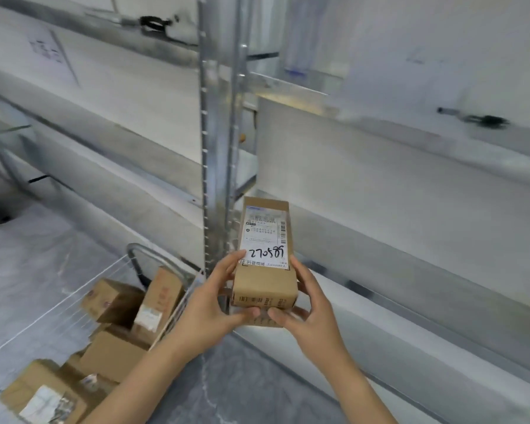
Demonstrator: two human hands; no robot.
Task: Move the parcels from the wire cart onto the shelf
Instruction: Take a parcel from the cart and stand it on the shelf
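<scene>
Both hands grip one small cardboard parcel, held up in the air in front of the metal shelf, not resting on any shelf board. Left hand wraps its left side, thumb on the top face by the label, fingers curled under the near end. Right hand clamps the right side, fingertips under the near bottom edge, just beside the left fingertips. Parcel is long and narrow, far end pointing to the shelf, near end toward the person. White shipping label on top with barcode and handwritten black digits; print too small to read. Grey upright post with a row of holes stands just behind and left of the parcel. Wire cart lower left on the floor, several more brown boxes piled inside it, some tilted, some with white labels. Shelf boards look pale grey, blurred. Two dark clips on shelf rails, upper left and right; detail unclear.
</scene>
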